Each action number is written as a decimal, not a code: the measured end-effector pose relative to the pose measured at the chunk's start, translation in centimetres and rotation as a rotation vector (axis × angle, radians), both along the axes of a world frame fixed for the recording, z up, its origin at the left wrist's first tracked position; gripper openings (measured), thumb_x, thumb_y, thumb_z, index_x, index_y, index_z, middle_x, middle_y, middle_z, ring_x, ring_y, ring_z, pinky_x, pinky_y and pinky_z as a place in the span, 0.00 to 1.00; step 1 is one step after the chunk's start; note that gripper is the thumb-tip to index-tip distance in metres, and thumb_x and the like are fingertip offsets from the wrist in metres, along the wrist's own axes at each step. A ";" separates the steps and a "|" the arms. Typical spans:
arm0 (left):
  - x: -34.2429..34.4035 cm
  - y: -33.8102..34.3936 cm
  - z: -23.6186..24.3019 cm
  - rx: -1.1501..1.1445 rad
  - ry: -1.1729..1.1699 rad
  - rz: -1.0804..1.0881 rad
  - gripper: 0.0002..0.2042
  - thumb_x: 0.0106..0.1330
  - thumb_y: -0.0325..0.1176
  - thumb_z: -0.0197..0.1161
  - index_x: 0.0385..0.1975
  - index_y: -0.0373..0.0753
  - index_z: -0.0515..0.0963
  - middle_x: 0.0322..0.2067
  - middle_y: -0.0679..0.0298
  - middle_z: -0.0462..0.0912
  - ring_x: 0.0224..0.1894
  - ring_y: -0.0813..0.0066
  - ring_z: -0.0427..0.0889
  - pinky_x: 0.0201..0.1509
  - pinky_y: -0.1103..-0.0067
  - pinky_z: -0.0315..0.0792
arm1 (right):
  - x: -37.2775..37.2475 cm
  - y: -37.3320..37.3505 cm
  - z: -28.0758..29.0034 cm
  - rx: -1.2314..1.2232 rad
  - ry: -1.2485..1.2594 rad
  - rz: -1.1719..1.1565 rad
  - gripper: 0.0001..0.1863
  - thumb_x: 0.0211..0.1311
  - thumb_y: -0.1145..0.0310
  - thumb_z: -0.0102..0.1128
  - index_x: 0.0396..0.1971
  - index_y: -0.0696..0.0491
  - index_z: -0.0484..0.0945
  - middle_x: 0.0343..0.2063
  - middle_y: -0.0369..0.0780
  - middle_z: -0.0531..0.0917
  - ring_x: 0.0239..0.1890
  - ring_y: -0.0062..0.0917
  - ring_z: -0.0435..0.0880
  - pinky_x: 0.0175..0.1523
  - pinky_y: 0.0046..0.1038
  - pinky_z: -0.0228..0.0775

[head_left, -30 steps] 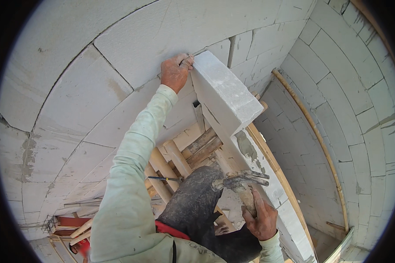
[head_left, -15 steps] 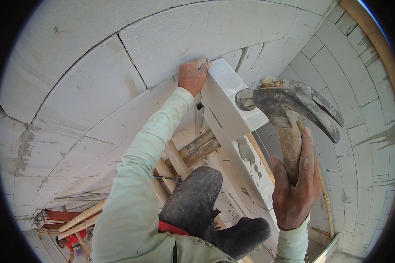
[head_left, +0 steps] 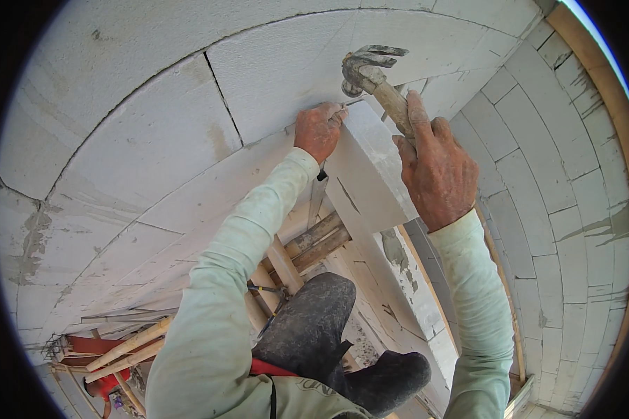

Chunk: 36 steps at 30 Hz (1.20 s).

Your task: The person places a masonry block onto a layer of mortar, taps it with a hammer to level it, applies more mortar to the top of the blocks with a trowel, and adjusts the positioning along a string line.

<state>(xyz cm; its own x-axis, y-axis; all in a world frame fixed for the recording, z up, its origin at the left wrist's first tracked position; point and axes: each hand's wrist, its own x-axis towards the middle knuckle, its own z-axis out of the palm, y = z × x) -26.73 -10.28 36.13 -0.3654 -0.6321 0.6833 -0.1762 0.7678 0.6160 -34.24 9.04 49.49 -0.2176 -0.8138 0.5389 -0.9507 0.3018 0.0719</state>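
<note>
My left hand [head_left: 319, 129] pinches a small nail [head_left: 349, 105] against the joint where the top white block [head_left: 370, 167] meets the wall of large white blocks [head_left: 161, 140]. My right hand [head_left: 435, 167] grips the wooden handle of a claw hammer [head_left: 369, 70]. The hammer's grey head sits just above the nail, close to my left fingertips. Both arms wear pale green sleeves.
Below me are wooden scaffold poles [head_left: 321, 241] and my dark boot [head_left: 384, 380] on a ledge of blocks. A second block wall [head_left: 566, 209] curves away on the right, with a wooden strip [head_left: 594, 63] along it. Red items [head_left: 94, 349] lie at lower left.
My right hand lifted the hammer from down by my knee up to the top of the block. The hammer head now hovers by the nail held in my left hand.
</note>
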 end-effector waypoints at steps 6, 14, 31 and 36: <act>0.3 0.1 0.1 0.109 -0.006 0.010 0.09 0.61 0.33 0.61 0.28 0.34 0.81 0.23 0.54 0.81 0.26 0.58 0.80 0.34 0.72 0.73 | -0.3 -1.2 -2.2 0.042 0.048 0.021 0.33 0.57 0.66 0.63 0.63 0.46 0.63 0.27 0.38 0.75 0.23 0.27 0.80 0.26 0.31 0.76; 0.6 0.0 0.1 0.112 0.023 -0.004 0.08 0.60 0.31 0.61 0.31 0.33 0.82 0.25 0.51 0.82 0.27 0.56 0.81 0.34 0.71 0.73 | 0.0 -1.2 -1.5 0.019 0.041 0.035 0.29 0.57 0.72 0.60 0.60 0.53 0.65 0.26 0.39 0.76 0.25 0.27 0.82 0.26 0.28 0.77; 0.4 1.0 0.0 0.156 0.057 0.006 0.09 0.60 0.34 0.62 0.30 0.34 0.81 0.27 0.53 0.82 0.28 0.55 0.79 0.35 0.72 0.71 | -0.2 -0.8 -1.6 0.077 0.063 0.011 0.28 0.57 0.71 0.60 0.60 0.52 0.66 0.26 0.39 0.76 0.25 0.26 0.83 0.26 0.28 0.77; 0.4 1.1 -1.1 0.220 0.123 0.017 0.08 0.60 0.33 0.63 0.30 0.34 0.81 0.26 0.54 0.81 0.25 0.59 0.77 0.34 0.74 0.70 | 0.1 -0.8 -1.9 0.059 0.088 0.029 0.31 0.56 0.70 0.62 0.61 0.48 0.65 0.26 0.38 0.74 0.25 0.27 0.81 0.27 0.31 0.77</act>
<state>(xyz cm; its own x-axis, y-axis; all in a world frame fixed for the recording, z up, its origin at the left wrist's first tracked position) -26.34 -9.19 35.03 -0.2759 -0.7760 0.5671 -0.1019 0.6103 0.7856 -34.13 8.27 47.63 -0.1474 -0.8501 0.5055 -0.9481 0.2670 0.1726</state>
